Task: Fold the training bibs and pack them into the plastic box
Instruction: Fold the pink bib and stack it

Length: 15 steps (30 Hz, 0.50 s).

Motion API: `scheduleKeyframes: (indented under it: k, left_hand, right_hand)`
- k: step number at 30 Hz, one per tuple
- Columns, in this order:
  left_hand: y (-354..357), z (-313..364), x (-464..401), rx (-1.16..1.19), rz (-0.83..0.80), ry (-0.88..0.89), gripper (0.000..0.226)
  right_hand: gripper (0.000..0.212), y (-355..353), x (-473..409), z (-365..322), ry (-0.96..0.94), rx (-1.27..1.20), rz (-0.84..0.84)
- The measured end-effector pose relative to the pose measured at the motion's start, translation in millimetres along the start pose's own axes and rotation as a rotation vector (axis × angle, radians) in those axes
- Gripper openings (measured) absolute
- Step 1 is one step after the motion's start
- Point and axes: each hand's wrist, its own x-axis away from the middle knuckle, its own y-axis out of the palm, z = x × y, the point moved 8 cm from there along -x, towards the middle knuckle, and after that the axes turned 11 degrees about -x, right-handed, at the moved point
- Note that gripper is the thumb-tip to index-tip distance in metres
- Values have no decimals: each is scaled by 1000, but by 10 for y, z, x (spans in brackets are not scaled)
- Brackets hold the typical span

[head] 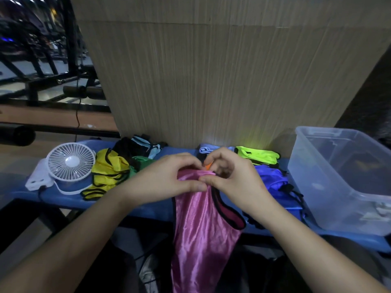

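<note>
A shiny pink bib point(198, 229) with black trim hangs down over the front edge of the blue bench point(69, 199). My left hand point(167, 178) and my right hand point(232, 176) meet at its top edge, and both pinch the gathered fabric there between thumb and fingers. A clear plastic box point(317, 180) stands on the bench at the right, its inside hard to make out. Loose bibs lie on the bench: yellow point(108, 172), green point(139, 162), neon yellow-green point(258, 156), blue-purple point(273, 178), and black with light blue point(137, 145).
A small white fan point(70, 162) with a cable stands on the left end of the bench. A wood-grain wall panel point(211, 81) rises right behind the bench. Black gym equipment point(42, 66) fills the far left. A bit of orange cloth point(208, 166) shows between my hands.
</note>
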Motion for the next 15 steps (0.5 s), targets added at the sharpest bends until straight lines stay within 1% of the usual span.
scheduleKeyframes:
  k: [4,7,9,11,13,15]
  left_hand:
    - [-1,-61,-80,5,-4,-28,22]
    - [-26,-61,-93,17,15,-9,7]
    - [-83,-22,-96,35,70,6,7]
    - [-175,-16,-111,62,135,11,8]
    - [-297,-34,-122,79,187,1,10]
    - [-420,-39,-131,67,219,3,10]
  right_hand:
    - [29,-28,11,10,1,-12,1]
    - [33,-30,44,37,10,9,-45]
    - [37,-52,72,104,28,91,-78]
    - [40,-61,123,243,83,243,-155]
    - [47,-71,216,459,197,358,-266]
    - [56,-93,313,672,279,407,-317]
